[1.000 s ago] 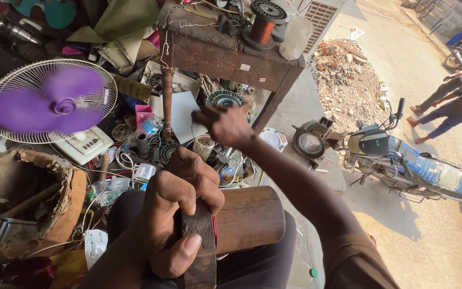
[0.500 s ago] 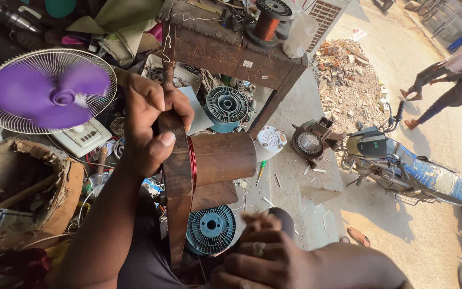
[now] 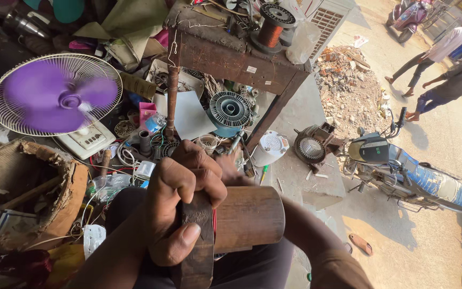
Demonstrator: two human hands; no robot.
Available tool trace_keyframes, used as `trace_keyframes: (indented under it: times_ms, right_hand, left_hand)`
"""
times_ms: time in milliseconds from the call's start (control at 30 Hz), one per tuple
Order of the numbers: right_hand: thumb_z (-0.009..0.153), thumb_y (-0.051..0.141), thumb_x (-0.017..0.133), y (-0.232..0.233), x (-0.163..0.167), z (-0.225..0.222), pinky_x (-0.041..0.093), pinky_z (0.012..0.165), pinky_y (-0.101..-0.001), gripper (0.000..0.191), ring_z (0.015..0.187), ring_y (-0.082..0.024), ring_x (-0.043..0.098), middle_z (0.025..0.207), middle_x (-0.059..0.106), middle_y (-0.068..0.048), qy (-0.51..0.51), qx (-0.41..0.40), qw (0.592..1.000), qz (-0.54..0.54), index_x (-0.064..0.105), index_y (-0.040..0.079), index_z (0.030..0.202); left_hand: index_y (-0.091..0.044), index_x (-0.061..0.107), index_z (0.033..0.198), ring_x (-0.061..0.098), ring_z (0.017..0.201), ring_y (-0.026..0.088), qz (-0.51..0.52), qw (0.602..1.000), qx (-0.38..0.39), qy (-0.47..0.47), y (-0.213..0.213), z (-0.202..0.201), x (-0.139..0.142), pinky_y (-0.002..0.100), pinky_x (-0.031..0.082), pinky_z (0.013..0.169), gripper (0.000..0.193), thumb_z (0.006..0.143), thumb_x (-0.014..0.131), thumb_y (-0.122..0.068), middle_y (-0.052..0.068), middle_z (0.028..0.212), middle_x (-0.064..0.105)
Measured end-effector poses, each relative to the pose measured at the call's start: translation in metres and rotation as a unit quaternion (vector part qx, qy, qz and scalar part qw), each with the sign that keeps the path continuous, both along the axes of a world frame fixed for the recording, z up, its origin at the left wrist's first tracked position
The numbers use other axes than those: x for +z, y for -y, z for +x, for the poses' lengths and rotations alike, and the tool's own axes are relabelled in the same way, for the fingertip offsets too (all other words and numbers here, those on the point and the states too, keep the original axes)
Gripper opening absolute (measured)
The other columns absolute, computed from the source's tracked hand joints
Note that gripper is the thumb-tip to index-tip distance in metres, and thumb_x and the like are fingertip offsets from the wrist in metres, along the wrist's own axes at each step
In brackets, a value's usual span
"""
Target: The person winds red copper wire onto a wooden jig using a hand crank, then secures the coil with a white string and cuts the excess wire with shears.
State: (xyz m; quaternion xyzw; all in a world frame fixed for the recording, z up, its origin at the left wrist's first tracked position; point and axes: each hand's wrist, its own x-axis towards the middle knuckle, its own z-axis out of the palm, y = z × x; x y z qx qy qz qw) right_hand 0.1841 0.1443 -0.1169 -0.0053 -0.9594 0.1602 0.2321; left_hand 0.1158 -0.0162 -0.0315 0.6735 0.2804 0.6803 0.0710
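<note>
The left hand (image 3: 185,206) is wrapped tight around a dark, worn wooden bar (image 3: 198,251) that stands roughly upright in the lap, fingers curled over its top and the thumb pressed flat against its face. A brown wooden cylinder (image 3: 249,218) juts sideways from that bar, with a band of red-coated wire (image 3: 214,225) wound where the two meet. The right hand (image 3: 230,172) sits behind the left hand and the cylinder, mostly hidden, so whether it is gripping anything cannot be told; its forearm runs down to the lower right under the cylinder. Just beyond the hands lies a clutter of wire coils, small parts and a grey finned stator (image 3: 230,109) leaning near a rough wooden bench (image 3: 225,56), which carries a spool of copper wire (image 3: 271,29). To the left a table fan (image 3: 55,94) with purple blades is spinning inside its white cage. On the right, well apart, a motorcycle (image 3: 413,176) is parked on the sunlit ground beside a heap of rubble (image 3: 348,85), and two people walk past at the far edge.
</note>
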Motion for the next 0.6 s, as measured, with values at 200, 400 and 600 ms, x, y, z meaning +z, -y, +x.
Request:
trace_keyframes:
  times_ms: [200,400,600]
  right_hand:
    - [0.1,0.025,0.062,0.063,-0.035,0.107,0.052,0.087,-0.0469,0.022,0.09,-0.02,0.062,0.101,0.064,-0.008,0.147,0.204,0.962,-0.105,0.065,0.011,0.116]
    - [0.094,0.024,0.079,0.054,0.143,0.126,0.059,0.071,-0.0443,0.017,0.062,-0.008,0.063,0.084,0.066,0.0,-0.177,0.148,0.918,0.321,0.072,0.012,0.103]
    - [0.107,0.009,0.068,-0.08,0.188,0.016,0.046,0.055,-0.0309,0.015,0.076,-0.01,0.065,0.097,0.07,-0.001,-0.266,-0.021,0.836,0.479,0.066,0.01,0.122]
  left_hand:
    - [-0.015,0.026,0.108,0.044,0.083,0.015,-0.012,0.995,-0.028,0.09,-0.031,-0.049,-0.009,0.032,0.046,0.081,0.037,0.095,0.059,-0.027,0.014,0.09,0.057]
    - [-0.015,0.025,0.11,0.046,0.084,0.015,-0.005,0.997,-0.007,0.071,-0.056,-0.055,-0.013,0.031,0.045,0.079,0.039,0.092,0.059,-0.025,0.013,0.091,0.058]
    - [-0.014,0.025,0.106,0.046,0.094,0.02,-0.042,0.997,-0.022,0.068,-0.03,-0.024,-0.006,0.035,0.048,0.085,0.037,0.09,0.057,-0.023,0.013,0.097,0.058]
